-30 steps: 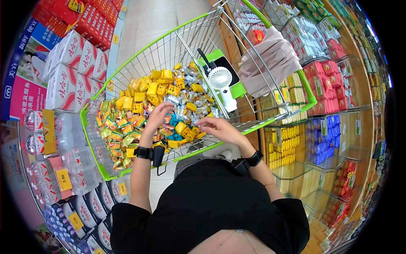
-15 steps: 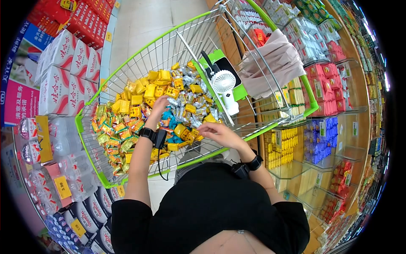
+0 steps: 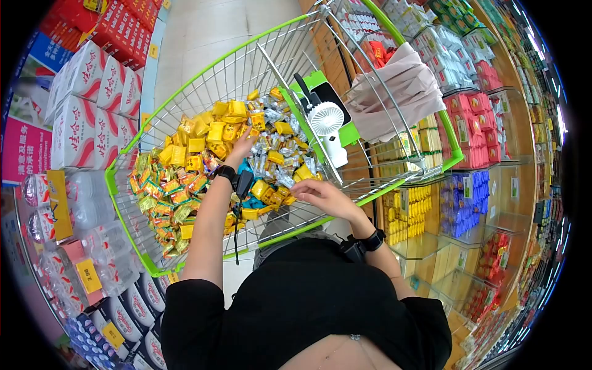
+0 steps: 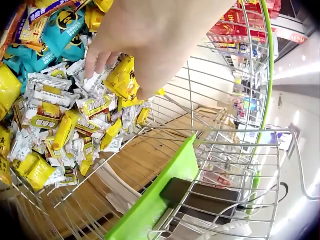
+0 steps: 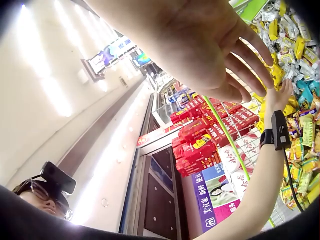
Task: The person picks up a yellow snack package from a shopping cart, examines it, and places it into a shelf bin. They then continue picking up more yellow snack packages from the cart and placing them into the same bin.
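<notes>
Inside a wire shopping cart (image 3: 151, 266) with a green rim lies a heap of small wrapped snack packets. My left hand (image 3: 242, 148) is over the heap's middle, pinching a yellow packet (image 4: 121, 80) between thumb and fingers. Around it are silver-white packets (image 4: 52, 92), teal ones (image 4: 62, 32) and more yellow ones (image 3: 197, 126). Orange-and-green packets (image 3: 166, 185) fill the cart's left end. My right hand (image 3: 325, 197) hovers at the near side of the heap, fingers loosely bent and nothing held. Its palm (image 5: 195, 55) shows in the right wrist view.
A white handheld fan (image 3: 325, 118) lies on the cart's green seat panel (image 3: 350, 132). Pale cloth (image 3: 394, 92) hangs over the handle end. White cartons (image 3: 80, 132) and bottle packs (image 3: 117, 240) line the left; shelves of bagged goods (image 3: 465, 200) stand right.
My left hand has moved from above the heap, slightly right and farther in, and now grips a yellow packet. The right hand has stayed nearly still. The cart has shifted slightly left in view.
</notes>
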`<state>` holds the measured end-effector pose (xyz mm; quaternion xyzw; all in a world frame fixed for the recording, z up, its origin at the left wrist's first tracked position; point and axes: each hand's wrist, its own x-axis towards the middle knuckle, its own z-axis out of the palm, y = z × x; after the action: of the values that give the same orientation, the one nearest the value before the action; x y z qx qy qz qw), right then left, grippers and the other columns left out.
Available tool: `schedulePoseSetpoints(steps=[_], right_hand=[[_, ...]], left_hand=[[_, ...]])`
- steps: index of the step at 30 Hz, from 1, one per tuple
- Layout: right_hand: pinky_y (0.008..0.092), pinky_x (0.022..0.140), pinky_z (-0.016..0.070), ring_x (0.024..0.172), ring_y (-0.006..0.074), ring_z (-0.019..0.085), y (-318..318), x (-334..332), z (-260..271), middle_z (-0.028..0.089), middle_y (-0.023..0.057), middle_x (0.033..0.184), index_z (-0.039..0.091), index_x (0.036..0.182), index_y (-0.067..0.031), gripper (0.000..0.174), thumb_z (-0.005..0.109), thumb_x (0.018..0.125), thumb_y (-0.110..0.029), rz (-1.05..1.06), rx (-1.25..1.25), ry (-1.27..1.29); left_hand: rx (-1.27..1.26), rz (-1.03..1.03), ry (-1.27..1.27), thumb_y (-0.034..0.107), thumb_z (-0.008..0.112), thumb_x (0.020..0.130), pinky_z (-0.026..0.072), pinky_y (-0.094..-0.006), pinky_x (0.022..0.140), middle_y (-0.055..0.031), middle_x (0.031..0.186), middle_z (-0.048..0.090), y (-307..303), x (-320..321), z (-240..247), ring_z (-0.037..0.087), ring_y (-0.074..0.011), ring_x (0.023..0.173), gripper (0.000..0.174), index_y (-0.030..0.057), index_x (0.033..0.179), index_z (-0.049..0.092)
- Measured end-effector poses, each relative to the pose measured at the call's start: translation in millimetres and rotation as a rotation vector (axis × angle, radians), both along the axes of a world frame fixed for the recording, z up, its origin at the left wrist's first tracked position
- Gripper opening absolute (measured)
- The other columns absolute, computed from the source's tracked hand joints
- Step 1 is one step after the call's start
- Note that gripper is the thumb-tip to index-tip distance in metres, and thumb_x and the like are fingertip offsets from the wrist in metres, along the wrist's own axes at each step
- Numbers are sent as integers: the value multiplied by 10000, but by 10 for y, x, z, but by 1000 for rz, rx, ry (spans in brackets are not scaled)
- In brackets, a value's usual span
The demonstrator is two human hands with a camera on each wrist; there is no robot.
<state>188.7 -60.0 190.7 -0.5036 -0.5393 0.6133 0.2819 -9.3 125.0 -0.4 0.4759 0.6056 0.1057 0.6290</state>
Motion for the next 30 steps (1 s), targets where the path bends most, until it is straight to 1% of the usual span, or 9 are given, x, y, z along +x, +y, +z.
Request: schedulePoseSetpoints(steps=[4, 6, 13, 16, 19, 21, 25, 27, 30], right_hand=[[255, 709, 429, 791, 132, 549, -24, 11, -5, 581, 78, 872, 499, 1019, -16, 222, 467, 821, -110, 1, -12, -6], [256, 713, 430, 801, 135, 552, -40, 16, 42, 581, 80, 876, 497, 1021, -16, 223, 465, 822, -111, -2, -13, -9], [260, 718, 429, 815, 140, 552, -100, 49, 50, 576, 81, 881, 499, 1021, -20, 223, 465, 822, -116, -6, -5, -31], [257, 711, 427, 802, 133, 544, -135, 50, 48, 572, 73, 867, 501, 1015, -19, 221, 472, 819, -118, -29, -11, -30], [253, 704, 424, 789, 125, 534, -165, 63, 31, 567, 68, 856, 502, 1013, -20, 223, 480, 816, -122, -26, 4, -19], [251, 702, 424, 785, 123, 533, -189, 71, 34, 566, 68, 854, 502, 1013, -20, 224, 484, 815, -123, -35, 0, -20], [248, 699, 423, 777, 120, 531, -220, 92, 52, 565, 67, 846, 504, 1011, -19, 229, 493, 811, -128, -51, 2, -13], [248, 697, 424, 774, 121, 532, -237, 108, 39, 565, 68, 846, 504, 1012, -19, 229, 493, 812, -130, -50, 7, -15], [250, 699, 425, 782, 122, 535, -258, 123, 42, 575, 60, 853, 513, 1022, -33, 231, 493, 819, -142, -46, 21, -21]], left_hand=[[26, -94, 104, 419, 438, 816, 419, -374, 832, -186, 1181, 430, 110, 69, -140, 486, -301, 1001, 574, 281, 1313, 187], [175, -208, 195, 490, 403, 806, 404, -351, 849, -183, 1071, 516, 131, 98, -203, 543, -292, 894, 612, 269, 1321, 156], [134, -305, 296, 495, 330, 830, 287, -384, 940, -189, 1028, 537, 194, 134, -211, 553, -281, 877, 584, 224, 1322, 171], [90, -284, 369, 479, 297, 844, 251, -401, 954, -146, 1001, 562, 211, 139, -367, 548, -270, 893, 538, 207, 1305, 235], [233, -360, 462, 461, 283, 852, 202, -445, 968, -109, 1037, 552, 163, 118, -407, 534, -275, 918, 502, 195, 1278, 298], [159, -229, 328, 465, 302, 848, 265, -496, 924, -99, 1189, 451, 79, 99, -347, 506, -292, 974, 514, 166, 1264, 325], [53, -97, 135, 466, 314, 846, 380, -476, 834, -102, 1302, 307, -117, 77, -39, 506, -297, 972, 521, 159, 1267, 316], [52, -161, 91, 477, 329, 840, 454, -389, 742, -84, 1329, 256, -169, 28, 92, 522, -252, 919, 541, 152, 1273, 303], [107, -164, -59, 459, 327, 851, 444, -354, 756, -71, 1311, 282, -321, -69, 526, 505, -205, 895, 505, 135, 1237, 344]])
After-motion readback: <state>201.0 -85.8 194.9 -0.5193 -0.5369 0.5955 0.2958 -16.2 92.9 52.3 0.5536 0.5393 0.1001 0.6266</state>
